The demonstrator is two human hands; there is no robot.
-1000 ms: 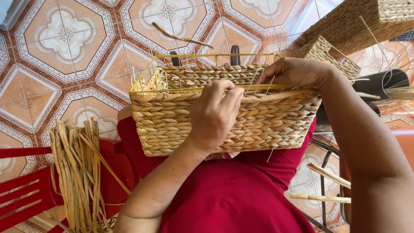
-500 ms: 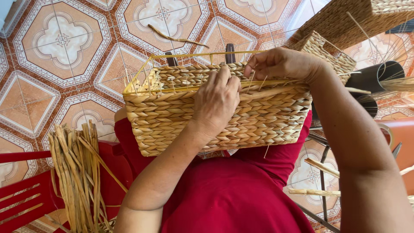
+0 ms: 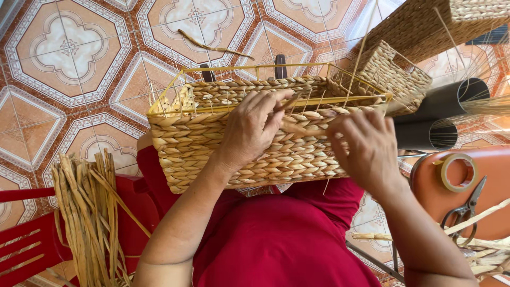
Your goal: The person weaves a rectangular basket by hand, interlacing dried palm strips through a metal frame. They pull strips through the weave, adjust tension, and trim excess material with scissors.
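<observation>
While both hands work its rim, a half-woven basket (image 3: 249, 143) rests on the lap.
Left hand (image 3: 252, 127) pinches a strand; right hand (image 3: 366, 146) curls loosely against the weave. Straw bundle (image 3: 87, 212) left; tape roll (image 3: 458, 172) and scissors (image 3: 465, 212) right.

You're sitting over a tiled floor (image 3: 74, 48), big octagon patterns in terracotta, cream and white, pretty bright daylight all over it. A stray dried strand (image 3: 212, 48) lies on the tiles. A red slatted chair (image 3: 21, 244) is at lower left. On the right there's an orange stool (image 3: 494, 180) with a tape roll (image 3: 458, 172) and scissors (image 3: 467, 212) on it, two dark tubes (image 3: 441, 114) just above.
</observation>
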